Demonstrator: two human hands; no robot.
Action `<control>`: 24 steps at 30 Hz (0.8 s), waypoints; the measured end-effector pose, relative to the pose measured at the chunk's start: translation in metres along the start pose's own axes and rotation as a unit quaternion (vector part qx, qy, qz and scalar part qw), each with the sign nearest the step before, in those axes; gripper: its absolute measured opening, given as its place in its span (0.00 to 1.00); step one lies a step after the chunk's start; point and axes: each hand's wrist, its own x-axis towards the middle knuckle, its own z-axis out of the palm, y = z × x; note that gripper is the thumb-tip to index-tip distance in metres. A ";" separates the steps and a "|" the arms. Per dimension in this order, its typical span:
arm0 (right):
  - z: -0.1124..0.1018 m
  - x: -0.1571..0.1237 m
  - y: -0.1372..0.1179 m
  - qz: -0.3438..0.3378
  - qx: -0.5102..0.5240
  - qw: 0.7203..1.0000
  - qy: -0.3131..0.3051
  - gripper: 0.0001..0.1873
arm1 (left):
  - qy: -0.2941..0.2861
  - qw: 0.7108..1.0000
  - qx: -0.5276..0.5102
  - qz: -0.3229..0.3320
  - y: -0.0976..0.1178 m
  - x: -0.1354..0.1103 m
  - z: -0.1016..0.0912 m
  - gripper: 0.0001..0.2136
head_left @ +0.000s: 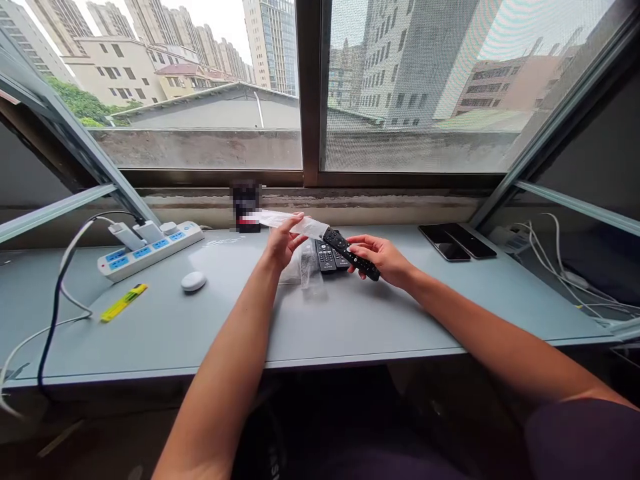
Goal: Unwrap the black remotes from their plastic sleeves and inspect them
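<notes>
A black remote control (367, 268) is held by its lower end in my right hand (383, 259), tilted above the desk. Its upper end meets the mouth of a translucent plastic sleeve (314, 229). Around that sleeve, my left hand (286, 241) is closed, thumb and fingers pinching it. Beneath the held remote, further black remotes (327, 259) lie side by side on the desk. Next to them, under my left hand, are clear plastic bags (305, 272). How far the remote reaches into the sleeve is hard to make out.
A power strip (150, 252) with plugged-in chargers stands at the left, cables hanging over the edge. Near it lie a yellow packet (123, 303) and a round white case (193, 281). Two dark phones (457, 241) rest at the right. A blurred dark object (246, 205) stands by the window.
</notes>
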 end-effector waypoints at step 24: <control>-0.004 0.006 -0.006 0.054 0.136 0.985 0.095 0.07 | -0.247 0.955 0.156 0.043 -0.009 -0.010 -0.003 0.26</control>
